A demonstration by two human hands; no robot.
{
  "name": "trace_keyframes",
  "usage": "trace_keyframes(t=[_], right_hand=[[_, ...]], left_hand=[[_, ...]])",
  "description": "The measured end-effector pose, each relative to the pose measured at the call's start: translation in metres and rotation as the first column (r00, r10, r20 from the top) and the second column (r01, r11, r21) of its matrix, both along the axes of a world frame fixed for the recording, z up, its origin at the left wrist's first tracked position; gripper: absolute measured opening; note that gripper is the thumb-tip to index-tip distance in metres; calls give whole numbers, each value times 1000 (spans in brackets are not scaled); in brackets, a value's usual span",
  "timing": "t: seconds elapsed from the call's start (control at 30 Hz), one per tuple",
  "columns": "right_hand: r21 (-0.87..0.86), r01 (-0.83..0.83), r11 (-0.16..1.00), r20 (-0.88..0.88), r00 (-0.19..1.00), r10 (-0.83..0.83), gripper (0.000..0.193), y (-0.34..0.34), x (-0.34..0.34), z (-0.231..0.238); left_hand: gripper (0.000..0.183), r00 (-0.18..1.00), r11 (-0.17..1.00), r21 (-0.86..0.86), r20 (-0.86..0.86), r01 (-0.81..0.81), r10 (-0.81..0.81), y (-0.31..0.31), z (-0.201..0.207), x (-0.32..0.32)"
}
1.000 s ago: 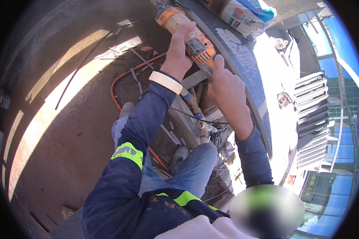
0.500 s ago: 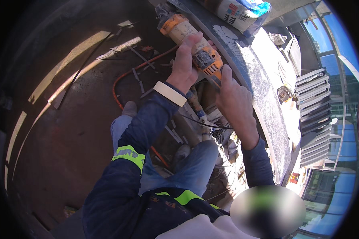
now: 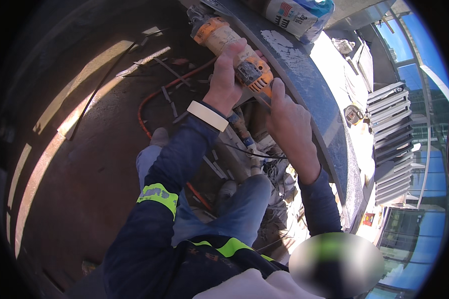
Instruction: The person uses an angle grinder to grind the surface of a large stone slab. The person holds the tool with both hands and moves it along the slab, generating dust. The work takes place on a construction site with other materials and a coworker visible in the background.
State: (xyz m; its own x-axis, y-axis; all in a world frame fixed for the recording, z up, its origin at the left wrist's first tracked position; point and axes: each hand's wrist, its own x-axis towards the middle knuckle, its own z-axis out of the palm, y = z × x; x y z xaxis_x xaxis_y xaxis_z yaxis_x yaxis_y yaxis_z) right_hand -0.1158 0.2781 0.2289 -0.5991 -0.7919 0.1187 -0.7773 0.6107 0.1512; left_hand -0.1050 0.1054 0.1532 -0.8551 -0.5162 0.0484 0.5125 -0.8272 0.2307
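A dusty orange angle grinder (image 3: 221, 39) lies slantwise along the near edge of a dark stone slab (image 3: 304, 70), its head end at the upper left. My left hand (image 3: 225, 79) wraps round the middle of its body. Closed on the rear handle is my right hand (image 3: 290, 124), its thumb stretched along the top. The grinder's head touches or hangs close to the slab edge; which, I cannot tell. Its disc is not plainly visible.
A printed bag (image 3: 297, 17) rests on the slab's far part. A tape measure (image 3: 353, 115) and stacked grey strips (image 3: 388, 142) lie to the right. An orange hose (image 3: 143, 107) curves over the floor among offcuts. A black cord (image 3: 254, 152) runs below my hands.
The grinder and both hands appear slightly further left and up, and the whole view has shifted a little left too. Both grips look the same.
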Motion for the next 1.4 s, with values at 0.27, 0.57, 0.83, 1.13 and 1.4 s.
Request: trace_keyframes(t=[0.27,0.57,0.83,1.13,1.4], right_hand=[[12,-91,996,-87,992,91,53,-18,-10,-7],[-6,-56,998,-24,998,56,55,-29,-12,-7],[38,-50,998,-8,999,50,51,-45,-15,-8],[27,34,999,59,998,-36,57,-12,0,2],[8,34,999,44,998,-34,68,16,5,2]], left_hand=[[53,998,998,-4,-23,-60,60,-25,-6,-16],[52,997,999,-12,-52,-49,49,-38,-17,-25],[45,997,997,8,-26,-71,72,-55,-19,-34],[66,999,998,37,35,-41,40,-9,2,-5],[79,999,999,-30,42,-19,20,18,3,6]])
